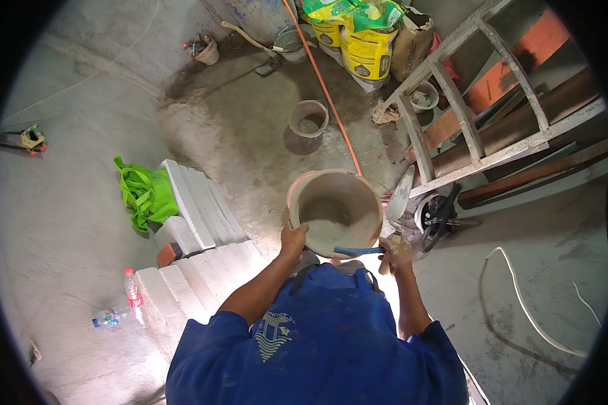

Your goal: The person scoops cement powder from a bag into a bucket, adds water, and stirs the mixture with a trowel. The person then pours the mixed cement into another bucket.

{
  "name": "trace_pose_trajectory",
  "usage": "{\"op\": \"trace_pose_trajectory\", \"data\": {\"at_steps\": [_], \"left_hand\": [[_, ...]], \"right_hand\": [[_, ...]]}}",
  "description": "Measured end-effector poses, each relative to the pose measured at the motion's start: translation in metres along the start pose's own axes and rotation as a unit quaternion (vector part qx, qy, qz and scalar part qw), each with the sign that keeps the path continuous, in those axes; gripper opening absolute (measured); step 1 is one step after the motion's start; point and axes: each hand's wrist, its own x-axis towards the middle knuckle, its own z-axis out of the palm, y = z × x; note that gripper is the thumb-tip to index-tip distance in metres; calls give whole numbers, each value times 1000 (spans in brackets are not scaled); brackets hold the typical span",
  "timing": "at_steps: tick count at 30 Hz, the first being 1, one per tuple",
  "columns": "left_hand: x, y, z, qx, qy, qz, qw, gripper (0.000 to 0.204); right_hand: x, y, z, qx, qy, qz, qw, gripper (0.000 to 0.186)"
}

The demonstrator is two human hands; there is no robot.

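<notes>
My left hand (294,239) is closed on the left rim of a large plastic bucket (334,206) in front of my body, its inside coated grey with pale residue at the bottom. My right hand (396,256) is closed at the bucket's lower right, around the handle of a metal trowel (402,196) whose blade points away from me. A blue tube-like grip (355,251) runs from that hand across the bucket's near rim; whether the fingers hold it too I cannot tell.
Left: white blocks (196,202), green bag (142,196), bottles (133,290). Ahead: small bucket (309,119), orange hose (331,101), yellow sacks (365,50). Right: metal ladder (476,145) over boards, pail of tools (431,216), white cable (520,290).
</notes>
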Motion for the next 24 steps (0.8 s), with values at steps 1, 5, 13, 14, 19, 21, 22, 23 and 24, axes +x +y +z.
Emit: {"op": "trace_pose_trajectory", "data": {"at_steps": [1, 5, 13, 14, 19, 21, 22, 23, 24], "left_hand": [[5, -2, -2, -1, -9, 8, 1000, 47], [-13, 32, 20, 28, -53, 34, 998, 51], [-35, 49, 18, 467, -267, 472, 698, 88], [-39, 47, 15, 507, -310, 484, 643, 92], [-13, 40, 16, 454, -356, 511, 637, 78], [-11, 63, 19, 406, -399, 468, 676, 68], [-11, 67, 13, 287, -385, 521, 706, 54], [-5, 68, 7, 290, -366, 522, 714, 53], [5, 68, 2, 291, -348, 525, 720, 51]], "right_hand": [[-6, -6, 5, -19, -2, -18, 1000, 36], [-30, -35, 23, 50, -40, -107, 992, 38], [-53, -81, 99, 1, -99, -165, 981, 21], [-56, -89, 108, -7, -92, -169, 981, 21], [-66, -122, 145, -26, -106, -166, 980, 22], [-72, -138, 160, -20, -123, -174, 977, 23], [-75, -147, 170, -16, -130, -178, 975, 23], [-76, -153, 181, -12, -137, -181, 974, 23], [-75, -159, 189, 1, -165, -181, 969, 25]]}}
